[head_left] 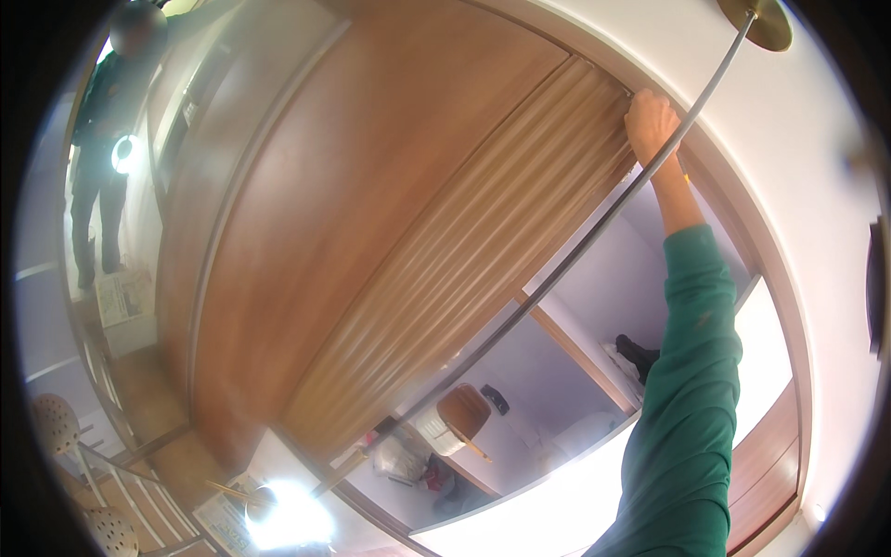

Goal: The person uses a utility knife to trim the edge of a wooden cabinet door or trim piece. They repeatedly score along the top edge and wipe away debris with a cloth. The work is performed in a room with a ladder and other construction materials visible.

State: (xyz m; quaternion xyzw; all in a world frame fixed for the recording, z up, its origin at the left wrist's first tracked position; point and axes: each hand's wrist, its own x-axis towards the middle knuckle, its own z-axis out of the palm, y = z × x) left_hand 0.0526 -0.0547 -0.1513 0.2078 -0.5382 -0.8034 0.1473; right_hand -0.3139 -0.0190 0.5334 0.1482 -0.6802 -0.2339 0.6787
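My right hand [652, 123], at the end of a raised arm in a green sleeve [691, 362], reaches up to the far upper edge of a brown pleated curtain [464, 251]. Its fingers are curled closed at the curtain's top corner, beside the wooden frame [719, 148]. What lies inside the fingers is partly hidden. A long grey rod or cord [594, 227] passes in front of my wrist, coming from a round brass cap [766, 23]. My left hand is outside the view.
Wooden panels [343, 176] stand left of the curtain. Behind it, shelves hold a white container [441, 432], a clear bag [397, 461] and a dark item [636, 355]. A bright lamp [290, 520] glows low left. A mirror [176, 111] reflects a standing person. Rack-like rails [153, 497] lie lower left.
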